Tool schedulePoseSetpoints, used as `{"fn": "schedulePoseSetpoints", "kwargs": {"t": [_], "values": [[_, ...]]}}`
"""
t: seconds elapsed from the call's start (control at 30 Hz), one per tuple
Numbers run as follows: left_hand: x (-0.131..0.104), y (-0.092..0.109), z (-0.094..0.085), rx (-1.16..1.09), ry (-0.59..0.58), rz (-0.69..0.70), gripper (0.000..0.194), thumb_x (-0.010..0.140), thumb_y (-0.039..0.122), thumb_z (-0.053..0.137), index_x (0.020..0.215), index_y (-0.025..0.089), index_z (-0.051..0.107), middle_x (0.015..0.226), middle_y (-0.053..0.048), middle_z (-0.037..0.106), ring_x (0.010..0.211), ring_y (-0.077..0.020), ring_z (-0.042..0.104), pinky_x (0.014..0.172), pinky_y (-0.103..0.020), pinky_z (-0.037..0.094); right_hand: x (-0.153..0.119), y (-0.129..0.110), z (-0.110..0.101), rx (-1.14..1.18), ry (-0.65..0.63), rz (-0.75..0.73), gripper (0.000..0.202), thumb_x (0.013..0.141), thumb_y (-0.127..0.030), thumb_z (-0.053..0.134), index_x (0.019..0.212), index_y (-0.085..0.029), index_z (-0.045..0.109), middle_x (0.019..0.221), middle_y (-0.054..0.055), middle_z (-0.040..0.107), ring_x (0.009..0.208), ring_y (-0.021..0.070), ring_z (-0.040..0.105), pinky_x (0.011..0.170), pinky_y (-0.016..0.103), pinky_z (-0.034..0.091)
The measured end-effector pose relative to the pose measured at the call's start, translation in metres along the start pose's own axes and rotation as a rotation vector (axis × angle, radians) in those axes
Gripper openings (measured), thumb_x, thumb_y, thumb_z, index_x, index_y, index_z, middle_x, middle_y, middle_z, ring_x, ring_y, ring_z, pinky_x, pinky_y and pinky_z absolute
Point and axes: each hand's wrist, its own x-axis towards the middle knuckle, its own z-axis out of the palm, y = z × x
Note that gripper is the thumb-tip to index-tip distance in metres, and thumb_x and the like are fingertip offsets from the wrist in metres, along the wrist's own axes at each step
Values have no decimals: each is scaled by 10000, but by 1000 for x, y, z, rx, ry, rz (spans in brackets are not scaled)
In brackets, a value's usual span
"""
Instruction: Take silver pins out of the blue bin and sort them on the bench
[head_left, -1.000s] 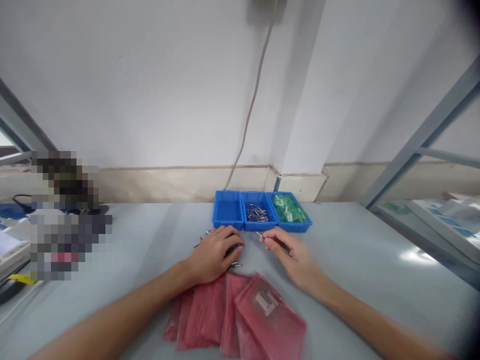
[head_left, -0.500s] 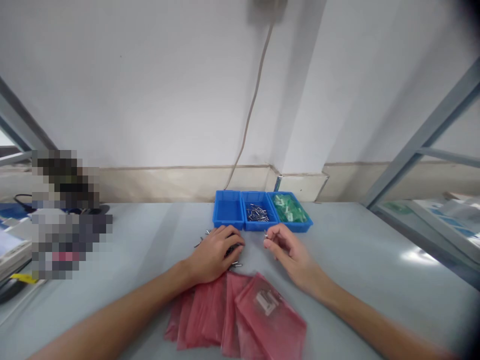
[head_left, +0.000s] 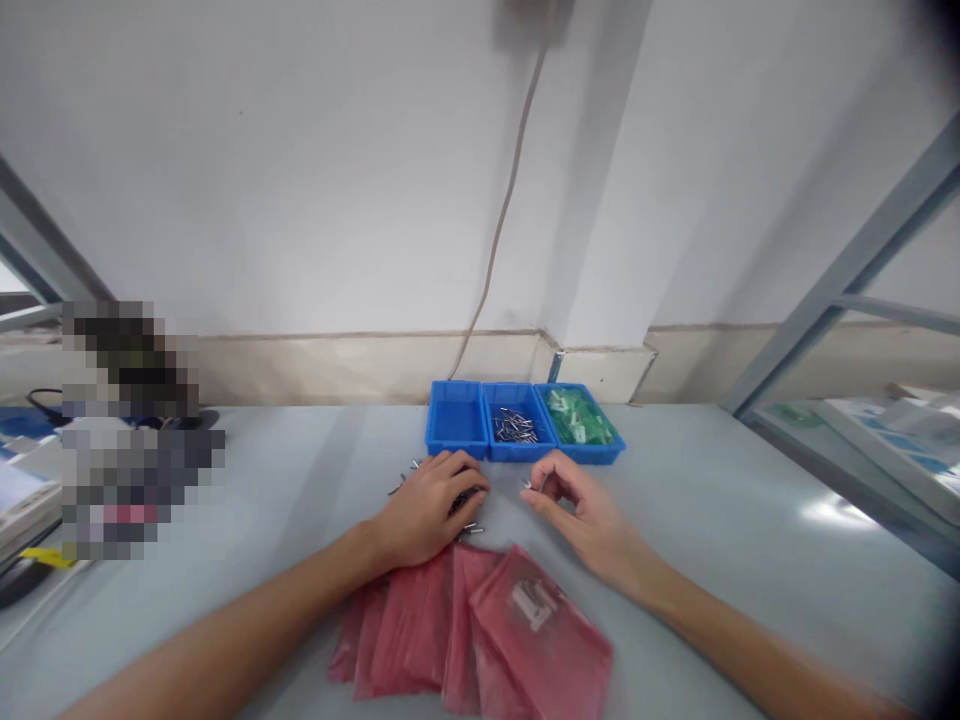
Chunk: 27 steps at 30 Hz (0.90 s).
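Observation:
My left hand (head_left: 435, 505) lies on the table with its fingers curled over a pile of small metal pins (head_left: 470, 530). Some of these pins stick out beyond the knuckles and below the thumb; the palm hides the rest. To its right, my right hand (head_left: 577, 505) pinches a small shiny metal piece (head_left: 527, 485) between thumb and index finger, just in front of the blue trays. Too little of that piece shows to tell its exact kind. Below both hands lie several overlapping pink plastic bags (head_left: 420, 630); the top one (head_left: 555, 650) has pale pieces inside.
Three blue trays stand side by side near the wall: a bare left tray (head_left: 457, 417), a middle tray (head_left: 491, 450) of metal pins, and a right tray (head_left: 611, 455) with green bags (head_left: 576, 415). A blurred-out person (head_left: 135, 430) is at the far left. Metal frame posts (head_left: 840, 285) flank the table.
My right hand's fingertips have shifted slightly left and down, and the metal piece between them has turned. My left hand stays over the pins.

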Motion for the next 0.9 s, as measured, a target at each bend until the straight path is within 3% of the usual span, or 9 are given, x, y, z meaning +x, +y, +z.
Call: {"fn": "schedulePoseSetpoints", "kwargs": {"t": [0.2, 0.47, 0.7, 0.9], "values": [[0, -1, 0, -1, 2, 6, 219, 1111, 299, 490, 1166, 226, 690, 1223, -71, 656, 1104, -231, 599, 1000, -400, 496, 0, 2, -1, -61, 11, -45, 165, 1073, -409, 586, 1037, -263, 653, 953, 7, 660, 810, 192, 587, 717, 313, 453], [0, 0, 0, -2, -10, -11, 209, 1111, 295, 496, 1171, 225, 684, 1229, -61, 654, 1111, -230, 590, 1013, -400, 482, 1, 0, -2, -40, 4, -109, 248, 1115, -407, 491, 1067, -278, 698, 1075, 38, 699, 1014, 236, 653, 901, 352, 494], [0, -1, 1, 8, -10, -7, 205, 1106, 303, 511, 1172, 227, 690, 1234, -66, 652, 1111, -234, 591, 1001, -397, 483, 2, 5, -3, -58, 28, -84, 243, 1092, -447, 527, 1116, -296, 715, 1098, 58, 697, 1011, 256, 656, 778, 340, 518], [0, 0, -1, 5, -13, -11, 218, 1111, 311, 501, 1188, 236, 690, 1235, -62, 654, 1112, -230, 594, 1008, -399, 483, 1, 0, -4, -66, 51, -77, 174, 1052, -427, 604, 1018, -278, 687, 988, 32, 656, 834, 213, 605, 716, 326, 497]]}}
